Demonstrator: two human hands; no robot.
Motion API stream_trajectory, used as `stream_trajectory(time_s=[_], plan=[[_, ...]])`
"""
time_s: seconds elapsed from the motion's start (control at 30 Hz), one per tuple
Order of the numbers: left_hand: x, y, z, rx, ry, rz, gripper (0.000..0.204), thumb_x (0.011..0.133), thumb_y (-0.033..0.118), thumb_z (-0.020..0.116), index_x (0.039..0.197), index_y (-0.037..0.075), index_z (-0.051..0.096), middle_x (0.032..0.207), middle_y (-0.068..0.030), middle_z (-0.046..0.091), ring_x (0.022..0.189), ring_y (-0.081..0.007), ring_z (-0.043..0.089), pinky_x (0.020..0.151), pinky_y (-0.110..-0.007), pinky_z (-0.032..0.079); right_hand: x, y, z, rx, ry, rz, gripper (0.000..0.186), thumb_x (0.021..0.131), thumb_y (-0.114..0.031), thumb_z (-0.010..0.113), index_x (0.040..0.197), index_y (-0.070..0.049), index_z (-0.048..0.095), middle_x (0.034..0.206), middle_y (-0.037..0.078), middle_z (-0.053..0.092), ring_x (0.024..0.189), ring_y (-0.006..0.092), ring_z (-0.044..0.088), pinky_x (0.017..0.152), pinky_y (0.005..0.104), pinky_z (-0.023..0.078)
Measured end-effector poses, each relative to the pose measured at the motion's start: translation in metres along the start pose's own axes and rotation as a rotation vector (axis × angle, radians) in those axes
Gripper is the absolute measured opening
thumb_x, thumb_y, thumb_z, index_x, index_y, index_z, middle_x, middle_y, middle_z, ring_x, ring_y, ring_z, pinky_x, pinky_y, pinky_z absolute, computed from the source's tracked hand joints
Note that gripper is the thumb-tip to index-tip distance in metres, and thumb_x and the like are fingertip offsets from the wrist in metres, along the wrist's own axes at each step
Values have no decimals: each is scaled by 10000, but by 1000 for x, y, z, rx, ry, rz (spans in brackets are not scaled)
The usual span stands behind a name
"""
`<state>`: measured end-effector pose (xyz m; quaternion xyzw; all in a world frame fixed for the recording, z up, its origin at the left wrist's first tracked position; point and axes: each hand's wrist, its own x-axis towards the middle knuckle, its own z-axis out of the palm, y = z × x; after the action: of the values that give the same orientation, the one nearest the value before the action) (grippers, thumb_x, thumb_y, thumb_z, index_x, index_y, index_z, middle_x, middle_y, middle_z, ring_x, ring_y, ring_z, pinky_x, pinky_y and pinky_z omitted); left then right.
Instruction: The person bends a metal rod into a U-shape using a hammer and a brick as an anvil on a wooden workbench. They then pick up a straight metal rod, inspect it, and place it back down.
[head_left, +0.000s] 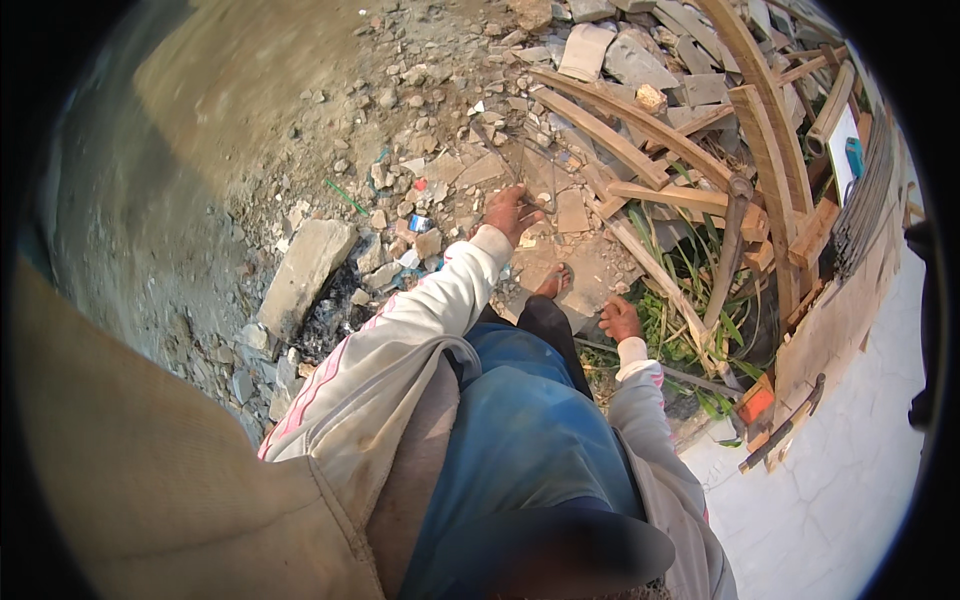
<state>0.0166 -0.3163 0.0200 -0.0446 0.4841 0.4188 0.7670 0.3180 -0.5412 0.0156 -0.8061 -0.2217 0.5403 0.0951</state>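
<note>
My left hand (511, 214) reaches out over the rubble with its fingers closed around a thin, dark bent rod (495, 150). Part of that rod is hard to tell from the ground behind it. Lower and to the right, my right hand (620, 319) hangs beside some green leaves with its fingers curled; whatever may be inside them is hidden. A flat reddish-brown tile piece (573, 211) lies just right of my left hand. Between and below the two hands shows a sandalled foot (556, 281).
Long wooden beams (690, 150) are heaped at the right over green leaves (690, 270). Thin metal rods (870, 205) lie at the far right by a white surface (810, 510). Broken slabs (640, 62) are piled behind. A large concrete block (308, 275) sits left, near dark ash.
</note>
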Motion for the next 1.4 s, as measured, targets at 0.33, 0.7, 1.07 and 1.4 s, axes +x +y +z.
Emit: stream_trajectory(time_s=[0.33,0.7,1.07,1.4], plan=[[14,-18,22,318,-14,-109,151,1013,203,617,1052,57,615,1015,-102,686,928,-257,710,856,-435,634,-13,36,7,32,-27,87,226,979,-219,648,1166,-100,695,832,78,690,588,177,672,459,320,464],[24,-21,0,260,29,-58,128,998,194,628,1006,67,621,917,-71,681,894,-233,729,822,-436,648,1,18,2,-22,-57,88,280,976,-225,642,1223,-97,679,827,64,680,592,178,665,465,322,456],[28,-27,31,-170,5,117,197,1022,236,604,1090,54,573,1051,-111,614,1080,-303,678,875,-469,593,4,-22,-15,-100,-50,19,330,1016,-234,598,1306,-84,647,898,80,685,632,164,659,501,319,479],[36,-96,-52,1538,-430,-59,627,864,494,659,1331,76,666,1272,-233,681,1197,-366,639,1061,-408,479,-19,-10,-21,-51,9,146,263,1011,-214,596,1234,-105,684,876,68,686,617,164,660,510,340,465]])
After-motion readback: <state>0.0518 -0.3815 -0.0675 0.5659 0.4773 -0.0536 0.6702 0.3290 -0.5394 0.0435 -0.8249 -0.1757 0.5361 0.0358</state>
